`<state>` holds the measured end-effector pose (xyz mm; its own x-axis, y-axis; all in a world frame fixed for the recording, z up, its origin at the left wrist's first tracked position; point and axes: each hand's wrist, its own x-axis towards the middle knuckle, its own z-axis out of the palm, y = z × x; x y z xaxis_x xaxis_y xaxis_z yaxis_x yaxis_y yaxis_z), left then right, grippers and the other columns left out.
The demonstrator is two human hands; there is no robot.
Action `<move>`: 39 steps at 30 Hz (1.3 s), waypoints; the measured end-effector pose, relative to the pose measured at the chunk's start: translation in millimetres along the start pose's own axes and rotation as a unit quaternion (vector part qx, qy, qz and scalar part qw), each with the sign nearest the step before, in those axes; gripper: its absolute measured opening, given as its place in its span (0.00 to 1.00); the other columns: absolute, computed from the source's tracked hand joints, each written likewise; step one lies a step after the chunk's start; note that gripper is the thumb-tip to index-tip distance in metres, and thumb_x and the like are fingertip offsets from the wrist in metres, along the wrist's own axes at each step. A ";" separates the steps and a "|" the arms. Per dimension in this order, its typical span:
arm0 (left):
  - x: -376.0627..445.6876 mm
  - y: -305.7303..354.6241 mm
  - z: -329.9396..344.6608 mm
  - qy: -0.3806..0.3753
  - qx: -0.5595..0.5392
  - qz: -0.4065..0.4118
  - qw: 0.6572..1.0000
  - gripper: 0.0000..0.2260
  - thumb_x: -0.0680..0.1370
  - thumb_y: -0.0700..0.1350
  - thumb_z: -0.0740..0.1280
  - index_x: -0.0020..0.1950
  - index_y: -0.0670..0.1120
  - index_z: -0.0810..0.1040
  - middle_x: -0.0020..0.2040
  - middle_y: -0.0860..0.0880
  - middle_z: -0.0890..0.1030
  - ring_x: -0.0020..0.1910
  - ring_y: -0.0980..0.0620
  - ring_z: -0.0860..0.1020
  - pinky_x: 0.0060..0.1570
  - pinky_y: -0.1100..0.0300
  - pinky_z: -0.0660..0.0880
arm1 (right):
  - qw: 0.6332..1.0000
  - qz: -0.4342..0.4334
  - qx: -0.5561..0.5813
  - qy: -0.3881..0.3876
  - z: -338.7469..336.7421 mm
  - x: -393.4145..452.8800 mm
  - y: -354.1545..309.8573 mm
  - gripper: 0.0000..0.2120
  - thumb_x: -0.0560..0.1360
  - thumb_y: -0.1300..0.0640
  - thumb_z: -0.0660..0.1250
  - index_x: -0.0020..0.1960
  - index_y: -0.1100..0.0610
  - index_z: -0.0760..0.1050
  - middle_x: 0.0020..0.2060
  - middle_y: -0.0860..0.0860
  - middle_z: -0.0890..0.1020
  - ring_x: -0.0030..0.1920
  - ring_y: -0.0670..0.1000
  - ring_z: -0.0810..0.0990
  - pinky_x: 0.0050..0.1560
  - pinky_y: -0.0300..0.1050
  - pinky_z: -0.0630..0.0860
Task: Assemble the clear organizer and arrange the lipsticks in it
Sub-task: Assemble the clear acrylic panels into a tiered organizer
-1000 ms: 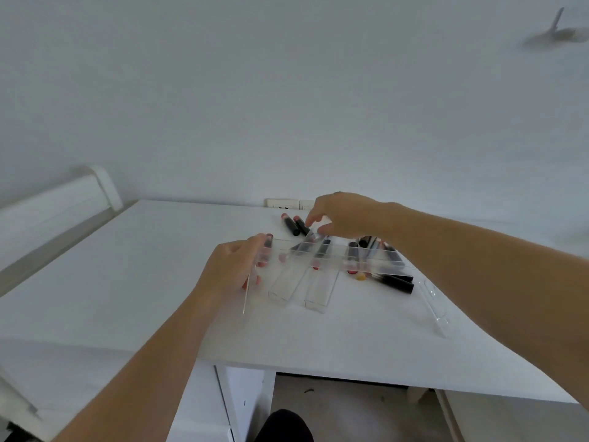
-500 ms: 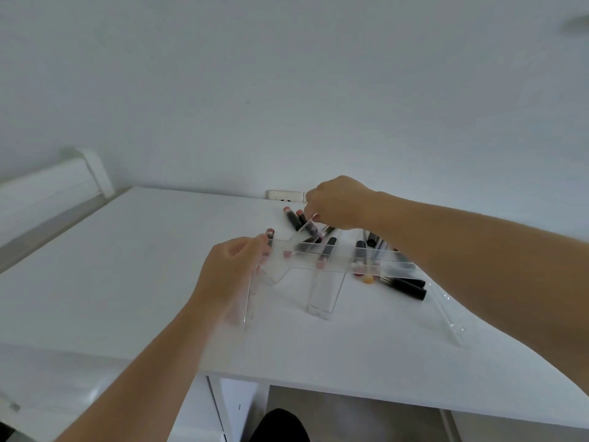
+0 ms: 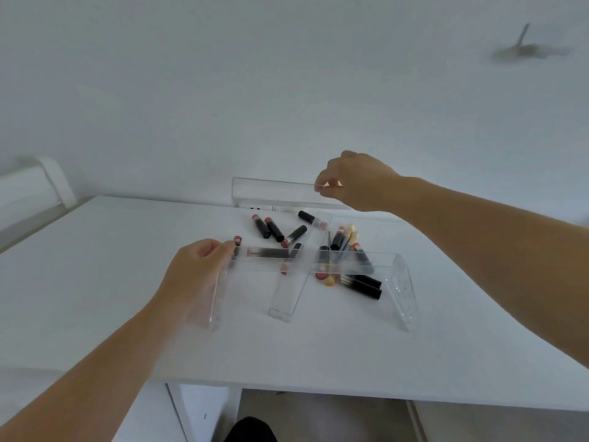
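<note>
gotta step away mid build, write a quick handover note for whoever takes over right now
Left hand: grips the left end of the clear organizer frame, which stands on the white table.
Right hand: pinches one end of a clear tray piece, held in the air above the back of the table.
Another clear tray lies under the frame, and one more lies among the lipsticks.
Lipsticks lie loose on the table, behind and under the frame.
Done: frame standing.
Left: fit the trays to the frame, then arrange all the lipsticks in it.
</note>
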<state>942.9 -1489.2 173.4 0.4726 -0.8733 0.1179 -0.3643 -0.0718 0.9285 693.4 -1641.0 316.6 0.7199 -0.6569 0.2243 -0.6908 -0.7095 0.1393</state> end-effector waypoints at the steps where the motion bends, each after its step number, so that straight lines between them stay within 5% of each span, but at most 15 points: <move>1: 0.3 1.4 0.4 -0.003 -0.007 0.004 1.000 0.25 0.67 0.66 0.64 0.42 0.44 0.82 0.32 0.47 0.77 0.30 0.54 0.73 0.35 0.57 0.66 | 0.999 0.001 0.051 -0.007 -2.0 -11.2 -2.6 0.10 0.82 0.47 0.62 0.57 0.45 0.81 0.46 0.43 0.79 0.51 0.48 0.73 0.50 0.43 0.67; 5: -0.7 3.8 3.7 -0.011 -0.011 0.028 0.999 0.21 0.72 0.66 0.64 0.43 0.50 0.84 0.42 0.42 0.83 0.36 0.52 0.78 0.40 0.56 0.69 | 0.981 -0.006 0.186 -0.056 3.5 -52.3 -20.0 0.08 0.80 0.48 0.66 0.55 0.47 0.83 0.43 0.41 0.78 0.43 0.39 0.74 0.44 0.34 0.68; 8: -1.2 0.5 6.5 0.010 -0.007 0.026 1.000 0.17 0.80 0.61 0.63 0.42 0.53 0.85 0.40 0.50 0.85 0.38 0.54 0.80 0.39 0.59 0.70 | 0.973 -0.004 0.215 -0.081 18.8 -70.7 -29.9 0.07 0.79 0.48 0.68 0.54 0.46 0.83 0.42 0.41 0.79 0.41 0.39 0.75 0.41 0.31 0.69; 11: -1.9 -1.2 6.0 0.011 -0.031 0.019 0.999 0.17 0.84 0.59 0.57 0.46 0.58 0.84 0.48 0.57 0.84 0.49 0.58 0.80 0.43 0.61 0.71 | 0.970 0.002 0.224 -0.090 33.2 -77.4 -35.1 0.05 0.79 0.48 0.69 0.52 0.45 0.83 0.40 0.41 0.77 0.40 0.34 0.74 0.41 0.28 0.69; 14: -3.5 -2.4 5.5 -0.005 -0.036 0.028 0.999 0.19 0.84 0.60 0.55 0.49 0.59 0.84 0.52 0.60 0.82 0.51 0.66 0.77 0.45 0.65 0.69 | 0.967 0.007 0.240 -0.084 42.0 -78.3 -36.3 0.04 0.78 0.49 0.71 0.51 0.42 0.83 0.40 0.44 0.80 0.37 0.37 0.75 0.39 0.29 0.70; 19: -5.0 -1.4 5.4 -0.017 -0.057 0.040 0.997 0.20 0.86 0.58 0.54 0.50 0.58 0.85 0.54 0.64 0.82 0.58 0.65 0.77 0.49 0.70 0.68 | 0.964 0.015 0.264 -0.041 47.2 -75.7 -34.7 0.08 0.74 0.48 0.74 0.42 0.34 0.79 0.36 0.42 0.80 0.37 0.39 0.76 0.37 0.31 0.71; 23: -5.9 -0.4 5.6 -0.034 -0.070 0.033 0.996 0.19 0.82 0.62 0.55 0.50 0.58 0.85 0.55 0.59 0.84 0.58 0.60 0.79 0.55 0.62 0.71 | 0.960 0.026 0.278 -0.024 52.8 -76.7 -33.1 0.05 0.72 0.48 0.75 0.43 0.37 0.81 0.37 0.43 0.81 0.37 0.44 0.78 0.40 0.40 0.75; 31: -8.0 -1.5 3.7 -0.068 -0.034 0.028 0.997 0.21 0.72 0.70 0.59 0.53 0.59 0.82 0.48 0.68 0.80 0.45 0.73 0.76 0.48 0.63 0.68 | 0.958 0.026 0.285 0.010 58.7 -82.2 -31.9 0.08 0.72 0.51 0.77 0.43 0.39 0.81 0.41 0.44 0.79 0.40 0.41 0.77 0.40 0.32 0.72; 39: -10.5 -3.8 3.2 -0.079 -0.024 0.039 0.996 0.20 0.71 0.72 0.62 0.53 0.62 0.81 0.49 0.68 0.81 0.46 0.70 0.79 0.46 0.62 0.71 | 0.961 0.049 0.268 0.034 61.7 -86.7 -30.2 0.11 0.71 0.54 0.78 0.36 0.45 0.78 0.36 0.46 0.80 0.37 0.48 0.78 0.40 0.46 0.77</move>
<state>936.8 -1481.3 167.5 0.3100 -0.9409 0.1365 -0.3542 0.0190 0.9350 656.0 -1578.4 233.4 0.6339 -0.7226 0.2756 -0.6082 -0.6859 -0.3996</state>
